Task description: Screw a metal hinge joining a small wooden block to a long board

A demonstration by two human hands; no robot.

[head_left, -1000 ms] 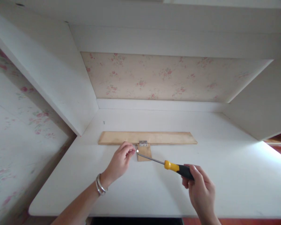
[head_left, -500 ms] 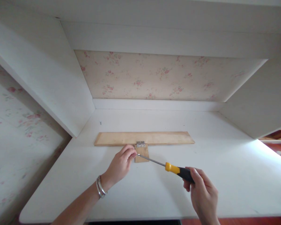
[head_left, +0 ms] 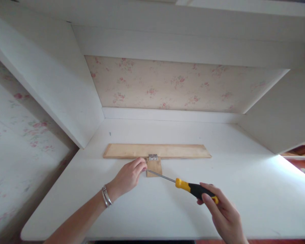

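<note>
My right hand [head_left: 225, 211] grips a screwdriver [head_left: 183, 184] by its black and yellow handle, the shaft pointing left. At its tip, the fingers of my left hand [head_left: 130, 173] are pinched on what looks like a small screw, mostly hidden by the fingertips. Both meet over the lower left of a small wooden piece [head_left: 155, 167]. A metal hinge [head_left: 153, 157] lies across the joint between this piece and a long wooden strip [head_left: 132, 149] behind it. The strip lies flat on the white desktop [head_left: 112, 223].
A loose screw [head_left: 110, 133] stands or lies on the desk behind the strip's left end. White side panels [head_left: 56, 78] rise left and right, and a white shelf [head_left: 167, 30] overhangs the desk. Floral wallpaper [head_left: 167, 84] covers the back wall.
The screwdriver tip and my left fingers have shifted slightly left and down. My right hand has changed its hold, exposing the handle's yellow end. The camera view has shifted a little.
</note>
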